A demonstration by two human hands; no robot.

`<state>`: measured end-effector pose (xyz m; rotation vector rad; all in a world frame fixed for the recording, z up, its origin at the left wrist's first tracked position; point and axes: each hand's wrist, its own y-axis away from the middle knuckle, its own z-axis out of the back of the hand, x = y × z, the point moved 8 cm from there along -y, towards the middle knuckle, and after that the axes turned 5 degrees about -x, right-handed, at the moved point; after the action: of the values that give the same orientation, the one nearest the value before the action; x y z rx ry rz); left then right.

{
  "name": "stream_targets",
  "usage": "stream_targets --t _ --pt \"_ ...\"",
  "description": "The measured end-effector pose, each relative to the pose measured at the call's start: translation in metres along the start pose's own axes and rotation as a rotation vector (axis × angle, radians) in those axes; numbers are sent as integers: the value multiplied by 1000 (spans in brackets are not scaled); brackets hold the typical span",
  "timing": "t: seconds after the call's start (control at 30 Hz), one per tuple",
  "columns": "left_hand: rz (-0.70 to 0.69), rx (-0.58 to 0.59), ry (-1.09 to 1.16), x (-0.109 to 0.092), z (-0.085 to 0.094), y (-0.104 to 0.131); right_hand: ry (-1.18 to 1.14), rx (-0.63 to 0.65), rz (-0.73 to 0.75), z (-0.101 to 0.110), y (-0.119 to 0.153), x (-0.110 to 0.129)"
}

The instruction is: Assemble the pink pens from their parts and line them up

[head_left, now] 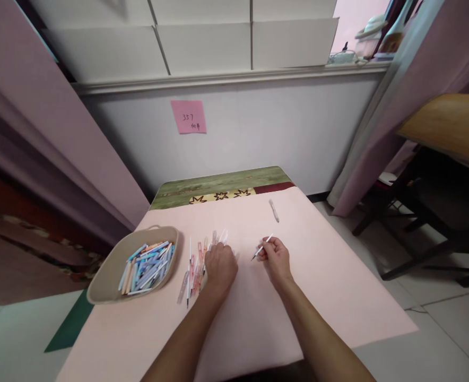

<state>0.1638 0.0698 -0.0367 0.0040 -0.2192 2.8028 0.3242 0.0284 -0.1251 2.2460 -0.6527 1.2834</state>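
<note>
Between the fingertips of my right hand [275, 257] is a thin white pen refill [263, 246] with a dark tip, tilted over the pink tabletop. My left hand [220, 265] reaches down onto a loose pile of clear and pinkish pen parts [193, 270] and white refills; its fingertips are hidden, so what they touch or hold cannot be made out. A beige basket [113, 260] left of the pile holds many blue, white and peach pen pieces [147, 268]. Farther back on the right lies one assembled-looking pen [274, 210].
The pink tabletop [258, 313] has a green patterned strip [226, 183] along its far edge, against a white wall with a pink note [189, 116]. Curtains hang on both sides. A dark chair [449, 196] stands at the right.
</note>
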Motion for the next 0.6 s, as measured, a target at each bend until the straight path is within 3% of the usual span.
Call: stream_targets --t 0.47,0.6 --pt "118 96 95 4 -18 -13 10 2 -9 -1 1 2" --pt "169 69 190 8 -13 -12 32 12 -1 -3 4 3"
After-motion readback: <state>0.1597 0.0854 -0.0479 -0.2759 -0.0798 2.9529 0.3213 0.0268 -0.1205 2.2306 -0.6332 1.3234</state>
